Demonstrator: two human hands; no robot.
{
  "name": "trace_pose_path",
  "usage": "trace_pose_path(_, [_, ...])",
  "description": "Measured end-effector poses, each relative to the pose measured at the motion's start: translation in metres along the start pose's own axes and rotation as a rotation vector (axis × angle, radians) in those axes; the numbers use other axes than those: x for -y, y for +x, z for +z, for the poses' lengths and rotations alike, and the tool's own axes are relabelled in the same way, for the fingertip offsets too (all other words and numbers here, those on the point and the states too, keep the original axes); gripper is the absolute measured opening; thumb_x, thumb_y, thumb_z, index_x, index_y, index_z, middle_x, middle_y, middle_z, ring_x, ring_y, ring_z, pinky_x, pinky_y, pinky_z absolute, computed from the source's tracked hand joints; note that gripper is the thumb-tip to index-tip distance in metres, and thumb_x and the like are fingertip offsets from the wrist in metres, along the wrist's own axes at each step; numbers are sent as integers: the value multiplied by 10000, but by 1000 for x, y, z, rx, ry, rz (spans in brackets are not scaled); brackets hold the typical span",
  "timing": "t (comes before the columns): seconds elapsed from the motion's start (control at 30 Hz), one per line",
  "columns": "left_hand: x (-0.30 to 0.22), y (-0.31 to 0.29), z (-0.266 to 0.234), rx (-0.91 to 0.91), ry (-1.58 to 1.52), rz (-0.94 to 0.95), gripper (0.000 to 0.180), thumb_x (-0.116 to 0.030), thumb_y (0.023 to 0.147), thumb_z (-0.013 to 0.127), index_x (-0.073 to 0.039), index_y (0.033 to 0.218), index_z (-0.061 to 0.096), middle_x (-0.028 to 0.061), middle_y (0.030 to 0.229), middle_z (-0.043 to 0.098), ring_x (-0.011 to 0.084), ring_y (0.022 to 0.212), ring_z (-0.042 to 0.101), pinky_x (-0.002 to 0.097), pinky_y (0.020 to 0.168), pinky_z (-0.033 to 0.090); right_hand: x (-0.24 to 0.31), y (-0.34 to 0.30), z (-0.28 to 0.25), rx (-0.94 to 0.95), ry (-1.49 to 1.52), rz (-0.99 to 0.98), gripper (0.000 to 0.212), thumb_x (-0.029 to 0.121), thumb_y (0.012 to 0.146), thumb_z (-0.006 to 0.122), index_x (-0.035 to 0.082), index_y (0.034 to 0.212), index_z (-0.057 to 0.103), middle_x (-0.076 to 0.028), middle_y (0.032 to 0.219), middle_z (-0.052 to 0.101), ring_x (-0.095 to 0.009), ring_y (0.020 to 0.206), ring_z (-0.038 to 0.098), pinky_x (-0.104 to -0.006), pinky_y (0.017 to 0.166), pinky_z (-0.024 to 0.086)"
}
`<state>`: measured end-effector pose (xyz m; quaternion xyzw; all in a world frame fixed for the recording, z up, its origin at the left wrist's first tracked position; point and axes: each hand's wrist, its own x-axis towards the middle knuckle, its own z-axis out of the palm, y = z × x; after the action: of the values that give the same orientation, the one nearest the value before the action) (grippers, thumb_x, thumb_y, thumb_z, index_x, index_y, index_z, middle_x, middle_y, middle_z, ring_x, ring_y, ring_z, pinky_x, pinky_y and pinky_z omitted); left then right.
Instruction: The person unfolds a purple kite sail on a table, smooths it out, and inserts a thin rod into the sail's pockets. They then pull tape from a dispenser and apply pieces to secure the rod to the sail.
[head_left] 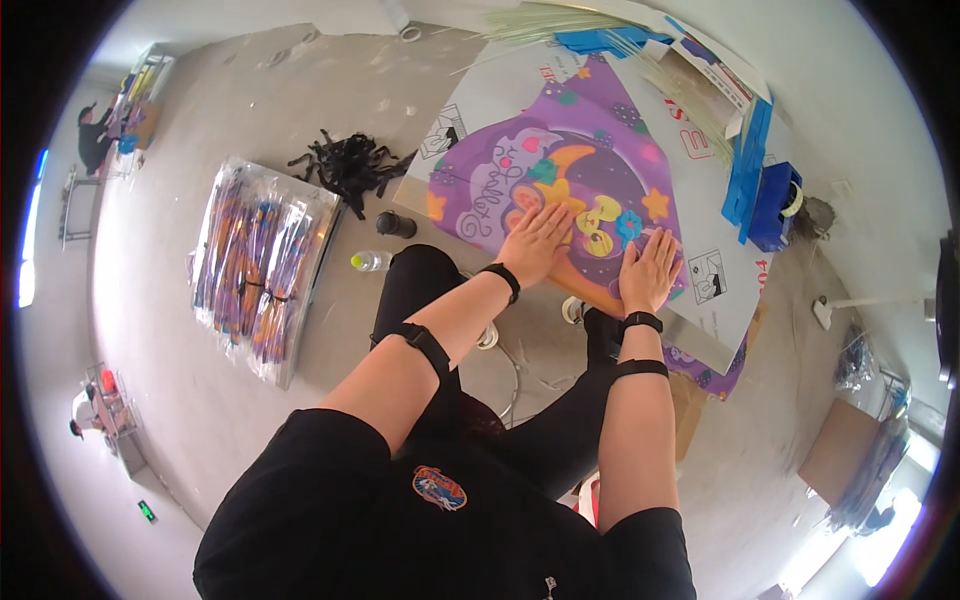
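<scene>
A purple printed cloth sheet [600, 130], cut in a pointed, kite-like shape with cartoon moon, stars and a yellow figure, lies spread on a white printed board [715, 315]. My left hand [538, 243] rests flat on its near edge, over a yellow star, with the fingers stretched out. Further right, my right hand [648, 270] also lies flat near the sheet's right corner, fingers straight and pointing away from me. Neither hand grips anything. Part of the sheet's near edge is hidden beneath my hands.
Thin pale rods [545, 22] and blue strips [748, 170] lie along the board's far and right edges, beside a blue box [775, 208]. To the left are black straps [350, 165], a dark cylinder [396, 224], a bottle [371, 261] and a plastic-wrapped stack [262, 270].
</scene>
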<state>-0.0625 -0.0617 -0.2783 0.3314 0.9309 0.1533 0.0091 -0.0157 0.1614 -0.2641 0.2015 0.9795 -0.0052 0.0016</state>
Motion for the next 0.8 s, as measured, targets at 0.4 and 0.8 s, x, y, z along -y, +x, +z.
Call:
trace_pose_path(0.4, [144,-36,-57,71,66,-429,613,-408,974,368,-86,1481,245,91,1556,207,233,1444,164,404,1170,128,1,2,3,-18,-2,-5,649,457,962,370,77,1476,260,-109,1540,243,-264,1426,207,-478,1157,139])
trace_pose_path(0.8, [-2,53,7,-91,18,-136,659,-419,929,457,-90,1473,282,111,1545,227,258,1439,171,451,1163,125,5,-3,6,-78,77,-1,658,447,928,450,62,1447,324,-114,1518,292,-280,1413,243,-497,1149,161])
